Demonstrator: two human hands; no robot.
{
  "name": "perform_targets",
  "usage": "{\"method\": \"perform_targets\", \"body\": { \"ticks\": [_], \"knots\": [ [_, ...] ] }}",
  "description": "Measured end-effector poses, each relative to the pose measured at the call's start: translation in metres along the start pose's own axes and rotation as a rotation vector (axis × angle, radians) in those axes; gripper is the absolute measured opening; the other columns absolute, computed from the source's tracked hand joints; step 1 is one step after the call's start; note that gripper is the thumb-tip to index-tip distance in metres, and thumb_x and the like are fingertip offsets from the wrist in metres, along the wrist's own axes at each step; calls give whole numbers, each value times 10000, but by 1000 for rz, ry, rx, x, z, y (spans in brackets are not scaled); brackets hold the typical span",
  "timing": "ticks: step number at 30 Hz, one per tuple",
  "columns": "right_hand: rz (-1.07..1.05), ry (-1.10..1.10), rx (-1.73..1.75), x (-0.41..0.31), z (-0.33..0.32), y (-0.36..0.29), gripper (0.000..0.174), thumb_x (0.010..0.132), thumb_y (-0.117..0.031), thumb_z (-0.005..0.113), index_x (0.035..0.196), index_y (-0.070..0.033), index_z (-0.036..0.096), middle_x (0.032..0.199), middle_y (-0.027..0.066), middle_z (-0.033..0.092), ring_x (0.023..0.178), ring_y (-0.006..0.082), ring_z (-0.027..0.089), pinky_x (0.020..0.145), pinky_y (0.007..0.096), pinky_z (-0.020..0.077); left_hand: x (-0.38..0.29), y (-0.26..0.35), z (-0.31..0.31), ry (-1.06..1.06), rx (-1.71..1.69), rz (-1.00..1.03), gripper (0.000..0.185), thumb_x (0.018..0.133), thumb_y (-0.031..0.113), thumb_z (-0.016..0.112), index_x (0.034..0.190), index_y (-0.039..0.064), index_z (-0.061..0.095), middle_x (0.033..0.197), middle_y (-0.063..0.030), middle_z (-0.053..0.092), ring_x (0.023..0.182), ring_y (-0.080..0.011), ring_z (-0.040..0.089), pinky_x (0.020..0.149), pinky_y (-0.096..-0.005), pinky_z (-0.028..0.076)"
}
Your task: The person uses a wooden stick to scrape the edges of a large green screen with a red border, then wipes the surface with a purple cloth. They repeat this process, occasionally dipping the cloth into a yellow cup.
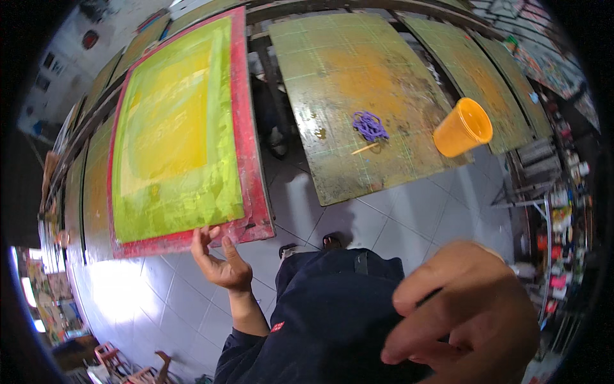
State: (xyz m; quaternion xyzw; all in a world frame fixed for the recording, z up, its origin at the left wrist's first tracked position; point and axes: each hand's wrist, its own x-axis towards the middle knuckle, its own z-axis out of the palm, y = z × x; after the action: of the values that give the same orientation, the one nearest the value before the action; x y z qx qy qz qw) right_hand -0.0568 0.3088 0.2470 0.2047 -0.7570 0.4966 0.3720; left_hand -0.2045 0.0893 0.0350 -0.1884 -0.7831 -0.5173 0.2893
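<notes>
My left hand [220, 261] is at the near edge of a screen-printing frame [253, 211], palm turned up and thumb apart. Its fingertips meet the red border; whether they press on it I cannot tell. Inside that border the mesh [168, 129] is yellow-green, with a yellow rectangle in its middle. Close to the camera, my right hand [470, 312] looms large at the lower right. Its fingers are loosely bent with gaps between them, and nothing shows in them. Part of it is cut off by the picture's bottom edge.
A stained green board [336, 163] to the right bears a purple cord bundle [369, 126], a short wooden stick [365, 148] and an orange plastic cup [458, 132] by its near right corner. Gaps part the boards. Jars crowd a shelf [566, 230] at far right.
</notes>
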Motion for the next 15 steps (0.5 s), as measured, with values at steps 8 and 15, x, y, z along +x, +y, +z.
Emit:
{"method": "perform_targets", "body": {
  "ticks": [8, 15],
  "knots": [
    [29, 74, 145, 4, 9, 4, 324, 697, -182, 674, 994, -97, 575, 888, 83, 596, 709, 215, 528, 612, 333, 441, -15, 21, -23, 104, 138, -24, 501, 827, -8, 602, 1308, -49, 469, 1137, -164, 558, 958, -234, 597, 911, -356, 448],
    [89, 166, 163, 5, 28, -10, 287, 663, -224, 689, 905, -114, 579, 820, 56, 592, 610, 182, 497, 531, 311, 422, -40, 34, -39, 148, 226, -63, 518, 822, -6, 622, 1312, -53, 461, 1131, -166, 558, 940, -238, 604, 895, -357, 457]
  ]
}}
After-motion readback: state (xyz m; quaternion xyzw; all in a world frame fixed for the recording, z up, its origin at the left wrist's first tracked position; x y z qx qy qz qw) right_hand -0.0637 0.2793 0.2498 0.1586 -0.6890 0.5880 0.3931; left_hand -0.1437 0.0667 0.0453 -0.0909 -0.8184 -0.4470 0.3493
